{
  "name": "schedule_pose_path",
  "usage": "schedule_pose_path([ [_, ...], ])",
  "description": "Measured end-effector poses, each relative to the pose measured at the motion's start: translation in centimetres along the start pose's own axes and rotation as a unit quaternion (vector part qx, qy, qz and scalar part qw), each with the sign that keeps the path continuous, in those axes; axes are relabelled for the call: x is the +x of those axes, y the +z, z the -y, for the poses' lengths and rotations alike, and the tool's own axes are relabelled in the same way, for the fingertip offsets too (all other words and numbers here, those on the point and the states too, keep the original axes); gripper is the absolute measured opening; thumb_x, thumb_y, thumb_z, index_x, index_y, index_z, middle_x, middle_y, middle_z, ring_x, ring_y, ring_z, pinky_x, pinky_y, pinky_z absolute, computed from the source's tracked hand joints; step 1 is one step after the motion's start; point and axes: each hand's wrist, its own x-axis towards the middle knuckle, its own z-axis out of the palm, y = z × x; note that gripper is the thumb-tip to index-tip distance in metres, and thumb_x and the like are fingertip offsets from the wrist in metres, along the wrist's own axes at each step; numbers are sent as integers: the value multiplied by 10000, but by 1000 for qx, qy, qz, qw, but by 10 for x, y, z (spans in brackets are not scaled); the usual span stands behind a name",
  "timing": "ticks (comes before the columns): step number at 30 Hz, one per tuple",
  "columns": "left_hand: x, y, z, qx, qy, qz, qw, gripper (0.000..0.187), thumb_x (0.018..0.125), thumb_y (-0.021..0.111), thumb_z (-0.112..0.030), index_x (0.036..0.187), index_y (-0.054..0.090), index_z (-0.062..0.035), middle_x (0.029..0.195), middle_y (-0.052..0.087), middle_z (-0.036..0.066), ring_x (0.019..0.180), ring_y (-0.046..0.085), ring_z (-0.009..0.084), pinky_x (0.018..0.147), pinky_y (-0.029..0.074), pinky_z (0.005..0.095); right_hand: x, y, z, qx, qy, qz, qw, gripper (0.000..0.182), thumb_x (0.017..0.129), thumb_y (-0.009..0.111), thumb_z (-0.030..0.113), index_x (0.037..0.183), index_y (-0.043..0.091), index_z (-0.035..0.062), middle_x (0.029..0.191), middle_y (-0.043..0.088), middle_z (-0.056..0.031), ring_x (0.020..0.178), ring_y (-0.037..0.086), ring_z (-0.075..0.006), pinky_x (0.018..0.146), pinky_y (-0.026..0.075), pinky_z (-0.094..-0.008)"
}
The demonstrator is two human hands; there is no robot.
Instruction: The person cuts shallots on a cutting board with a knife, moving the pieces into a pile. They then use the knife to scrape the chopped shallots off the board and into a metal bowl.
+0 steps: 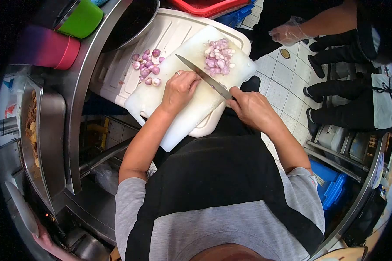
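My right hand grips the handle of a kitchen knife, whose long blade points to the upper left across a white cutting board. Close against the blade, my left hand has its fingers bent and pressed together; what they hold, if anything, is hidden under them. To the left of the blade lie several whole peeled shallots near the board's edge. A heap of cut shallot pieces rests on the board to the right of the blade.
The board lies on a cream plastic lid. A large dark pan and steel counter flank it on the left. A red basket stands beyond. Co-workers are at the right, one with a gloved hand.
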Motion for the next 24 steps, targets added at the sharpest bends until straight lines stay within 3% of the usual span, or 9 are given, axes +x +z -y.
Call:
schedule_pose_path([
  [15, 4, 5, -10, 40, 6, 4, 999, 137, 786, 743, -73, 898, 665, -64, 889, 668, 82, 824, 639, 276, 739, 527, 374, 33, 25, -6, 62, 3, -43, 997, 243, 959, 580, 223, 975, 507, -9, 749, 637, -283, 769, 638, -479, 697, 486, -559],
  [19, 16, 0, -3, 36, -19, 37, 999, 131, 818, 715, -47, 948, 699, -50, 923, 709, 110, 860, 677, 289, 768, 538, 374, 17, -1, 0, 41, 36, -65, 996, 253, 960, 579, 239, 967, 520, -6, 713, 645, -284, 744, 659, -461, 684, 516, -541],
  [22, 31, -19, 15, 25, -90, 58, 994, 219, 836, 672, -31, 1049, 723, -34, 1014, 723, 152, 923, 702, 295, 830, 552, 361, 4, -8, -2, 30, 54, -76, 995, 237, 956, 586, 229, 976, 524, 1, 700, 640, -275, 737, 658, -453, 672, 511, -540],
  [23, 36, -30, 27, 42, -96, 46, 993, 175, 812, 666, -47, 969, 741, -66, 979, 726, 131, 894, 704, 300, 809, 561, 378, -2, -8, -3, 32, 48, -58, 997, 232, 953, 590, 224, 978, 525, 2, 701, 641, -269, 736, 659, -449, 668, 508, -541],
  [24, 41, -45, 36, 69, -114, 84, 988, 222, 829, 649, -6, 1032, 733, -37, 1036, 720, 152, 978, 691, 316, 883, 536, 371, -6, -7, -3, 34, 41, -40, 998, 228, 950, 595, 219, 981, 526, 4, 703, 643, -263, 734, 659, -445, 664, 505, -542],
])
